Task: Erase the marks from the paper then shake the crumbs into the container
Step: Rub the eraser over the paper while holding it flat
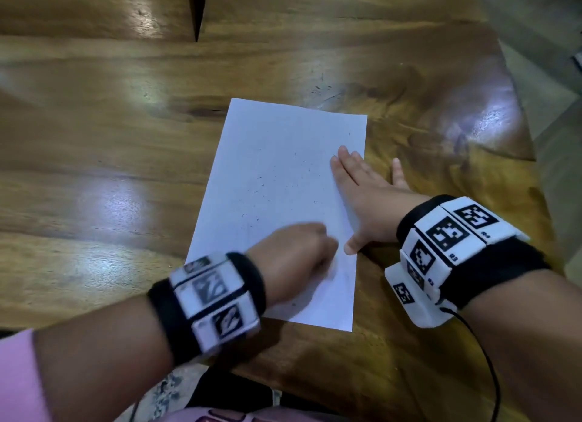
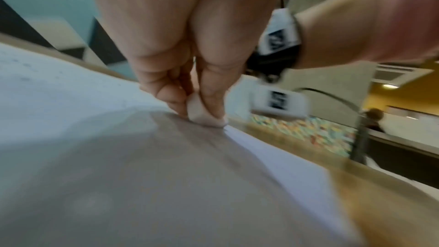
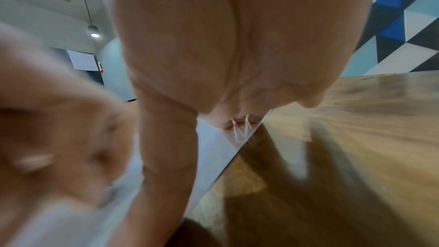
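Paper (image 1: 283,175): white sheet lying flat on the wooden table (image 1: 110,156), near the table's front right corner, its long side running away from the person.
Marks: small dark specks and short strokes scattered over the middle of the sheet; too fine to tell crumbs from pencil.
Left hand (image 1: 296,257): blurred, over the sheet's near right part; in the left wrist view its grip is clamped on a small white eraser (image 2: 206,115), pinched between thumb and fingers (image 2: 171,99), the eraser's underside touching the paper.
Right hand (image 1: 368,197): grip apart, fingers straight and pressed flat on the paper's right edge, little finger and thumb spread out.
Wrists: black bands carrying white marker blocks; pink sleeve (image 1: 19,377) on the left arm.
Container: not seen in any view.
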`<action>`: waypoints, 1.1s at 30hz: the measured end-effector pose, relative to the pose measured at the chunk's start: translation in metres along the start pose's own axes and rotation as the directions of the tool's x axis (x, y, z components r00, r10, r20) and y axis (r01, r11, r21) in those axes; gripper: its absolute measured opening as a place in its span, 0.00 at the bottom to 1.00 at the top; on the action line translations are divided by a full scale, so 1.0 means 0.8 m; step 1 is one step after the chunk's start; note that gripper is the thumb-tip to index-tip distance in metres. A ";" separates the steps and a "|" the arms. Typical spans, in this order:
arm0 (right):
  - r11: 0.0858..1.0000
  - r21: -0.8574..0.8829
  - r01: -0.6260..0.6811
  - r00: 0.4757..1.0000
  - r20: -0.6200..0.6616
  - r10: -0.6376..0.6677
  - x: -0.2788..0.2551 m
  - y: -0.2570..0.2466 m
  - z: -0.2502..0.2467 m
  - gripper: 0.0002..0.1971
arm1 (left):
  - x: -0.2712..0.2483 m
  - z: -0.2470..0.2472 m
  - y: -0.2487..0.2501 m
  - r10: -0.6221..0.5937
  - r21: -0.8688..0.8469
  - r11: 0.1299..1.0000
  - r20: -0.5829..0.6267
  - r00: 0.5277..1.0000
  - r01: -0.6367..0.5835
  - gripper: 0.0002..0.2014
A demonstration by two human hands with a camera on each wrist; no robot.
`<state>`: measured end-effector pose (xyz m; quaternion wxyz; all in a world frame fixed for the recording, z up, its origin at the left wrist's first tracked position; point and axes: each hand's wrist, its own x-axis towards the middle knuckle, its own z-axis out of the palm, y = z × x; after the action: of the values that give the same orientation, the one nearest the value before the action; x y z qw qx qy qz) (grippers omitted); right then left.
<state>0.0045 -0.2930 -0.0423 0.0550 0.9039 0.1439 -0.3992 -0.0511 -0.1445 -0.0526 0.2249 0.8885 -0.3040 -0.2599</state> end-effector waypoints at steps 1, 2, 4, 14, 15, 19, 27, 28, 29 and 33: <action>1.000 0.003 -0.003 1.000 0.000 0.003 0.000 0.000 0.000 0.68 | 0.011 -0.006 0.001 -0.025 -0.013 1.000 -0.040 0.999 0.024 0.04; 1.000 0.006 -0.004 1.000 0.002 0.004 -0.001 0.000 0.000 0.68 | 0.016 -0.007 0.001 -0.046 -0.025 0.999 -0.041 0.998 0.045 0.05; 1.000 0.005 0.003 1.000 0.001 -0.003 -0.002 0.001 -0.001 0.68 | -0.002 0.004 0.005 -0.016 0.010 1.000 0.012 1.000 0.016 0.06; 1.000 0.014 -0.017 0.999 -0.032 0.018 -0.004 -0.008 -0.005 0.64 | -0.005 -0.024 -0.045 -0.187 -0.126 0.979 -0.251 0.950 0.159 0.07; 1.000 0.006 -0.023 0.999 -0.042 0.023 -0.005 -0.014 -0.005 0.62 | 0.006 -0.035 -0.052 -0.218 -0.118 0.974 -0.294 0.930 0.191 0.09; 0.997 -0.053 -0.055 0.997 -0.062 0.052 -0.003 -0.025 -0.002 0.61 | 0.041 -0.049 -0.056 -0.262 -0.106 0.965 -0.326 0.908 0.240 0.07; 0.997 -0.049 -0.060 0.998 -0.029 0.059 -0.003 -0.025 -0.003 0.60 | -0.049 0.000 -0.047 -0.103 -0.107 0.989 -0.054 0.993 0.097 0.07; 0.997 -0.048 -0.060 0.998 -0.030 0.059 -0.003 -0.025 -0.003 0.61 | -0.042 -0.006 -0.048 -0.107 -0.103 0.990 -0.071 0.992 0.099 0.06; 0.997 -0.048 -0.059 0.998 -0.031 0.057 -0.003 -0.025 -0.003 0.61 | -0.027 -0.017 -0.047 -0.116 -0.077 0.991 -0.125 0.985 0.107 0.07; 0.997 -0.039 -0.068 0.998 -0.018 0.067 -0.003 -0.027 -0.004 0.61 | 0.039 -0.060 -0.056 -0.214 0.016 0.974 -0.278 0.936 0.227 0.06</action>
<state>-0.0012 -0.2723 -0.0381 0.0849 0.9103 0.1215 -0.3866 0.0181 -0.1214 -0.0508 0.2131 0.9495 -0.1745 -0.1506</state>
